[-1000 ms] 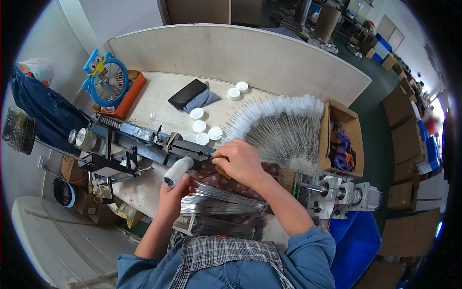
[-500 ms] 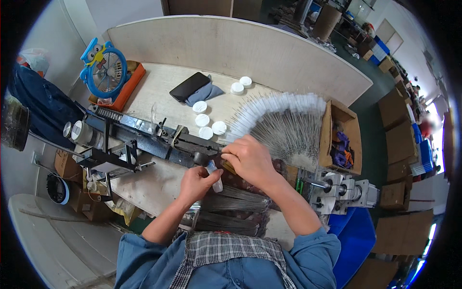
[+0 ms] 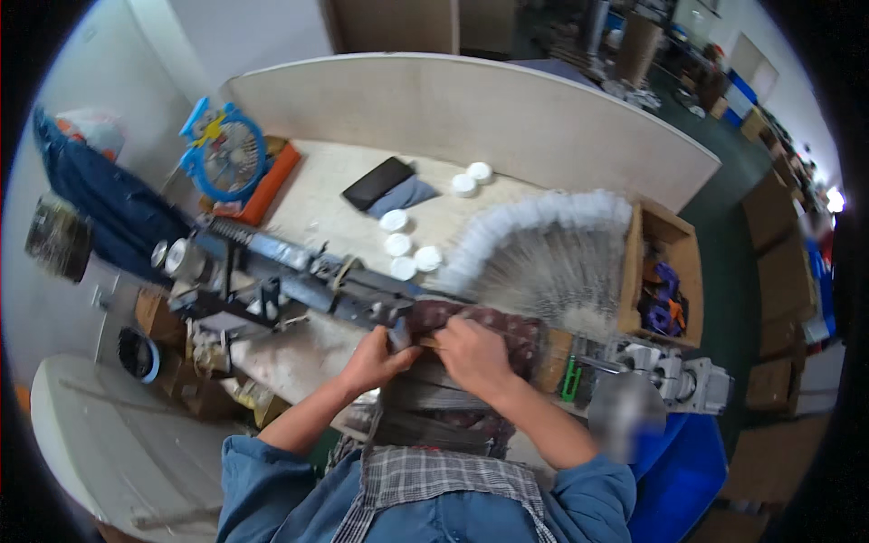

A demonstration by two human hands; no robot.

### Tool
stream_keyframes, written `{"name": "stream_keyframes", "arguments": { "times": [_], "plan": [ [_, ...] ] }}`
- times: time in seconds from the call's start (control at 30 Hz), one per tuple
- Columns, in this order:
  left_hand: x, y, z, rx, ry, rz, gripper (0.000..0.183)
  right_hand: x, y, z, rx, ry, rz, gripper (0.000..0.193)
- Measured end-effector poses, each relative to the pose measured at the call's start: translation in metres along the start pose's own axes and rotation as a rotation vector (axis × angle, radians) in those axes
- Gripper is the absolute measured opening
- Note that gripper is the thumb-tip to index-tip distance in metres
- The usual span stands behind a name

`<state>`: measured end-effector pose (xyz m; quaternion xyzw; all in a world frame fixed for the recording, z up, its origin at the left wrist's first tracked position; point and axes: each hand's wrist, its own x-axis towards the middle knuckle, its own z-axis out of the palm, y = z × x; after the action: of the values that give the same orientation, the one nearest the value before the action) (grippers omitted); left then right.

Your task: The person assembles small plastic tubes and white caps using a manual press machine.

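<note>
My left hand (image 3: 371,358) is closed in a pinch around a small translucent plastic piece (image 3: 398,334), in front of the dark metal bench machine (image 3: 358,308). Close beside it, my right hand (image 3: 474,355) has its fingers bent together over the dark red patterned cloth (image 3: 520,330); motion blur hides what they hold, if anything. Below both hands lies a bundle of thin metal wires (image 3: 434,395) on that cloth. A wide fan of similar wires (image 3: 552,262) with white ends spreads over the table beyond my right hand.
Several round white lids (image 3: 394,221) lie behind the machine, near a black phone (image 3: 377,184) on a grey-blue cloth. A cardboard box (image 3: 634,271) with purple and orange items borders the wires. A clamp-like metal fixture (image 3: 670,376) and a blue bin (image 3: 683,471) are at right.
My right hand has drawn back from the machine toward me, down beside my left hand. The left still pinches the plastic piece. The whole view has shifted slightly.
</note>
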<state>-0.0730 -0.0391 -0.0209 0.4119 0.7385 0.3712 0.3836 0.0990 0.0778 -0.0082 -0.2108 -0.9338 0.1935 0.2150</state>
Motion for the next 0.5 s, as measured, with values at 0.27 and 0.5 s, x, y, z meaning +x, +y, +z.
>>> {"name": "stream_keyframes", "arguments": {
  "times": [0.27, 0.5],
  "plan": [
    [-0.037, -0.104, -0.091, -1.172, 0.386, -0.258, 0.031, -0.005, -0.017, -0.036, 0.165, -0.114, 0.048, 0.017],
    [-0.045, -0.099, -0.107, -1.15, 0.581, -0.339, 0.019, 0.003, -0.024, -0.024, 0.256, -0.184, 0.08, 0.02]
  ]
}}
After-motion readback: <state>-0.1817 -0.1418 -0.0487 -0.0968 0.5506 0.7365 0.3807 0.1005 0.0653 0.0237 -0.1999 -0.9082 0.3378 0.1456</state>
